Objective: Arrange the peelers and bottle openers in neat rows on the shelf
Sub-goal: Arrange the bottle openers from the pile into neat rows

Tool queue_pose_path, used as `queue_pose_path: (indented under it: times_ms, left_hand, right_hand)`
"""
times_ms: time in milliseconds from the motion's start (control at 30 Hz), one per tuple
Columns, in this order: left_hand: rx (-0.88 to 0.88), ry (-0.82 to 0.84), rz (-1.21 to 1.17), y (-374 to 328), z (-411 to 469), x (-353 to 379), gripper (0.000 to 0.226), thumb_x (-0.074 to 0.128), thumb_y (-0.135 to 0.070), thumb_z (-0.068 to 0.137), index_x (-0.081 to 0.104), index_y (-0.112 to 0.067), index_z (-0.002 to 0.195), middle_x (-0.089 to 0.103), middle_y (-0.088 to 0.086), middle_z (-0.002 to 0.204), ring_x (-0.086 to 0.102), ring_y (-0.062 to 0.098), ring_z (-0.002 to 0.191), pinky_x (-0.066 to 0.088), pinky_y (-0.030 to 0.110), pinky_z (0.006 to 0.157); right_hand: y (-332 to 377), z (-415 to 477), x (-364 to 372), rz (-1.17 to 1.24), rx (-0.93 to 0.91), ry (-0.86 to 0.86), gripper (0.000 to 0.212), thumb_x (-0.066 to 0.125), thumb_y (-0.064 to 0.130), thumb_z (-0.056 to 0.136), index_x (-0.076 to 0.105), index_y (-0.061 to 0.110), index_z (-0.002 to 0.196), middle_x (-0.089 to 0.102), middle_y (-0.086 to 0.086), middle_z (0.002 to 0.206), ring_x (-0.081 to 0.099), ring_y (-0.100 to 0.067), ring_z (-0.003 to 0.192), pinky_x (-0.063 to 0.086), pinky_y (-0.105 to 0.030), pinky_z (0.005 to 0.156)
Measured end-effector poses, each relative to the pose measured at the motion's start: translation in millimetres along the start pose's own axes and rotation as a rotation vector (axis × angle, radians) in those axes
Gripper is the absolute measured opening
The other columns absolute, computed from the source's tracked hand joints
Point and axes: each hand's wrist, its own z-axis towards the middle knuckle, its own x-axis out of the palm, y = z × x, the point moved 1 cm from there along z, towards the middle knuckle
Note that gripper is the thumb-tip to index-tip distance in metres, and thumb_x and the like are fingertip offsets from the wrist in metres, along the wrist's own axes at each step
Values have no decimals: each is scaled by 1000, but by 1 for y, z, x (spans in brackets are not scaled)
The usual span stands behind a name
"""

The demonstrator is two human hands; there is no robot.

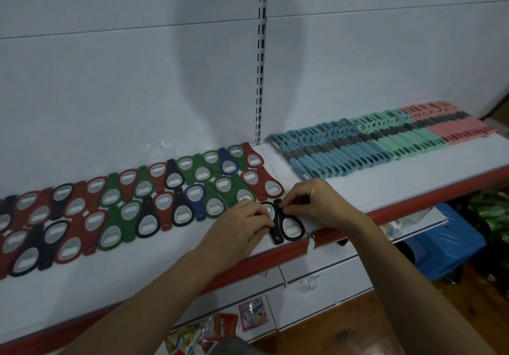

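Several red, green, black and blue bottle openers [143, 203] lie in overlapping rows along the left part of the white shelf [344, 189]. At the rows' right end lie two black bottle openers [289, 226], side by side and head to tail. My left hand [242, 225] rests on the left one, its fingers curled over it. My right hand [311, 203] pinches the narrow top end of the right one. Blue, mint and pink peelers [380, 142] lie packed in rows on the right part of the shelf.
The shelf has a red front edge [413, 203] and a white back panel with a slotted upright [260, 79]. Below are a lower white shelf, bright snack packets [220, 327], a blue plastic stool [446, 241] and green packages on a wooden floor.
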Motion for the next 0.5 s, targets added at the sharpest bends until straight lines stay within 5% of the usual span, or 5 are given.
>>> queue_pose_path:
  times_ms: [500]
  left_hand:
    - [-27, 54, 6, -2, -1, -7, 27, 54, -25, 97, 74, -12, 110, 65, 0, 109, 59, 19, 100, 53, 34, 86]
  right_hand:
    - [7, 2, -4, -54, 12, -1, 7, 80, 17, 86, 82, 20, 92, 76, 13, 88, 70, -3, 84, 56, -22, 80]
